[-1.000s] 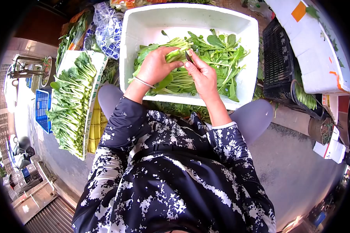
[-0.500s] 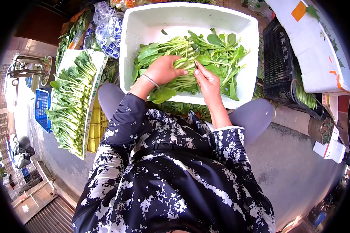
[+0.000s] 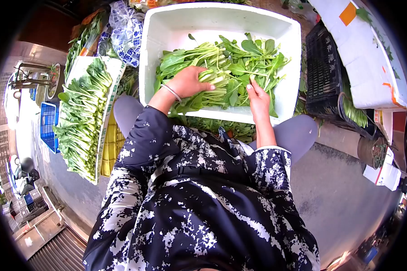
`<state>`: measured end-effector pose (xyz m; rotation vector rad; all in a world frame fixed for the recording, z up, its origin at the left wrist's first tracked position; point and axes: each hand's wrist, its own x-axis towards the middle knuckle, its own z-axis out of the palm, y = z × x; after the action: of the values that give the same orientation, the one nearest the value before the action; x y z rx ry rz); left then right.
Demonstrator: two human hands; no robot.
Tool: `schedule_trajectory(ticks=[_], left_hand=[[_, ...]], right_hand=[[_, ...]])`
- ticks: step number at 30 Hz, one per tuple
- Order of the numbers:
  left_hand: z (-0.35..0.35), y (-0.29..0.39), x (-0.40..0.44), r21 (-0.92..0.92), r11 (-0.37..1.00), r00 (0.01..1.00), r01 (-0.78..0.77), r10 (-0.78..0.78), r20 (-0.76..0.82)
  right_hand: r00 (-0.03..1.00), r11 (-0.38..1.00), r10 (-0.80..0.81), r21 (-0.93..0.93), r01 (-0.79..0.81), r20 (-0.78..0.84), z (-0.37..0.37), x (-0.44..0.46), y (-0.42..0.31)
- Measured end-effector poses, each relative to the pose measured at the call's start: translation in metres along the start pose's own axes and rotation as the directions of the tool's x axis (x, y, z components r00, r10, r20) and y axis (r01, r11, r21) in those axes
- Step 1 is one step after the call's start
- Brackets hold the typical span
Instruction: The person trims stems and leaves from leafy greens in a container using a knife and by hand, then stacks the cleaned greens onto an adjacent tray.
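Note:
A white foam box (image 3: 167,27) in front of me holds loose leafy greens (image 3: 260,61) with pale green stems. My left hand (image 3: 187,85), a bangle on its wrist, is closed around a bunch of greens (image 3: 218,80), its cut stems facing right. To the right of that bunch, my right hand (image 3: 259,101) is in a pinch over the leaves. Whatever its fingertips may hold is too small to make out.
At left, neat rows of greens (image 3: 83,122) lie on a white board over a yellow crate (image 3: 111,149). A blue crate (image 3: 49,128) stands beyond. On the right are a black crate (image 3: 323,67) and another foam box (image 3: 375,58). Plastic bags (image 3: 126,34) sit at the back left.
My right hand has moved right, away from the stems beside my left hand. The left hand stays on its bunch, with its fingers slightly shifted.

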<state>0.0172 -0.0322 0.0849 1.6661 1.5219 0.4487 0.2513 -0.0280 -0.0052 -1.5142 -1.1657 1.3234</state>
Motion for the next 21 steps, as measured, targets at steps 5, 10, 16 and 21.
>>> schedule_trajectory(ticks=[5, 10, 16, 21], left_hand=[[0.005, -0.005, 0.002, 0.106, 0.994, 1.0, -0.023, 0.022, 0.014], [0.002, 0.0, -0.003, 0.101, 0.994, 0.999, -0.046, 0.044, 0.021], [0.002, 0.0, -0.001, 0.143, 0.988, 0.998, -0.062, 0.059, 0.025], [-0.003, 0.007, -0.004, 0.103, 0.994, 0.996, -0.038, 0.03, 0.078]], right_hand=[[0.912, 0.962, -0.003, 0.25, -0.109, 0.411, 0.013, -0.022, -0.064], [0.843, 0.989, -0.096, 0.146, 0.021, 0.53, 0.019, -0.015, -0.062], [0.874, 0.984, -0.178, 0.1, 0.149, 0.453, 0.025, -0.012, -0.053], [0.871, 0.941, -0.325, 0.032, 0.337, 0.368, 0.023, -0.008, -0.044]])
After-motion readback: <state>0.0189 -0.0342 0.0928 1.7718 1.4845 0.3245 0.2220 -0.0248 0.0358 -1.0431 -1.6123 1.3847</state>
